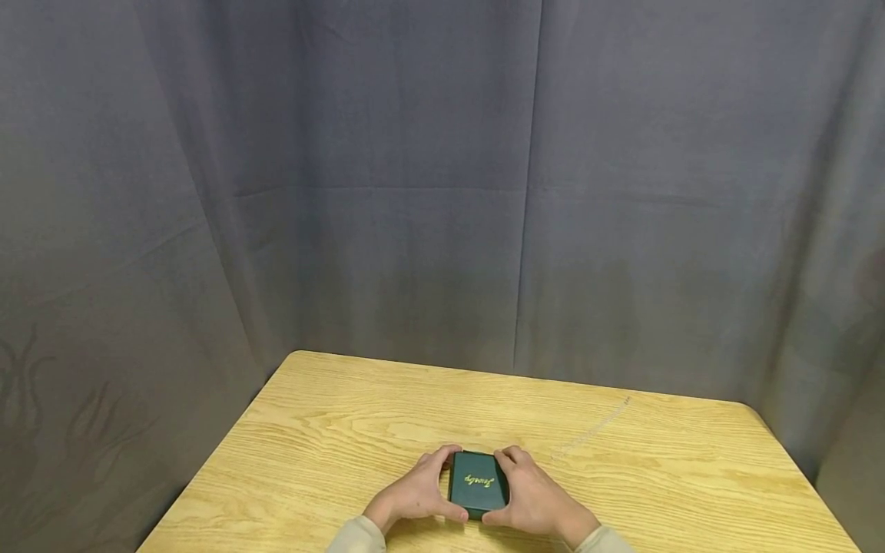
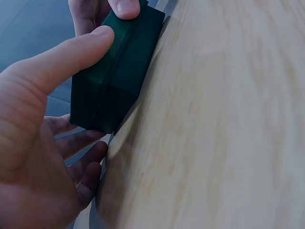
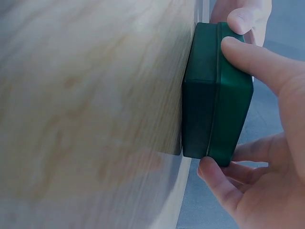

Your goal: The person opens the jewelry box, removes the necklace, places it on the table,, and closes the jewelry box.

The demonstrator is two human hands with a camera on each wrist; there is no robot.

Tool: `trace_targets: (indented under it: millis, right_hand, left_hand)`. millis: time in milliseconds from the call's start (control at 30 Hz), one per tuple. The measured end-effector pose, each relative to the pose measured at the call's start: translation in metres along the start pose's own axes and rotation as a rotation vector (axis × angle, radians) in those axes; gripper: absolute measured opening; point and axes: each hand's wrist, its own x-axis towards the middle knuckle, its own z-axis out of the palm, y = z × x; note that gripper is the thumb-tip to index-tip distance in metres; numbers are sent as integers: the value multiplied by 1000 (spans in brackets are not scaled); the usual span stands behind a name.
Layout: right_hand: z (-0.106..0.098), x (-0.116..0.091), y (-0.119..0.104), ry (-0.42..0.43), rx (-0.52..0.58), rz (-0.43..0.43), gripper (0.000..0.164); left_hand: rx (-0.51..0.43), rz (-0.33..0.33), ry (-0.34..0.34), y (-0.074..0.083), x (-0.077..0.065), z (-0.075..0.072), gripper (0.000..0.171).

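A small dark green jewelry box (image 1: 478,482) with gold lettering on its lid sits on the wooden table near the front. Its lid is down, and the seam runs level round the sides of the box (image 3: 214,95) in the right wrist view. My left hand (image 1: 422,485) grips its left side, thumb at the near edge and fingers toward the far corner. On the opposite side my right hand (image 1: 535,495) holds it the same way. Both thumbs press the front of the lid close together, as the box (image 2: 114,71) shows in the left wrist view.
A thin, pale, see-through strip or chain (image 1: 591,434) lies slantwise on the table (image 1: 346,430), right of and beyond the box, with a small dark mark at its far end. Grey curtains (image 1: 415,192) hang behind the table and along its sides.
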Motion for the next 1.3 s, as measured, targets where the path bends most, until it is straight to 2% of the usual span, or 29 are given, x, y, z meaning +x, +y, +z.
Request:
trace_targets:
  millis: [900,1300]
  right_hand:
    - [-1,5,-1,-42,-31,8,101]
    - [-3,4,-5,-46,-56,-13,98]
  left_hand:
    - [43,-15,-8,3,2,-1,91]
    - [49,-26,-12,3,2,-1,92]
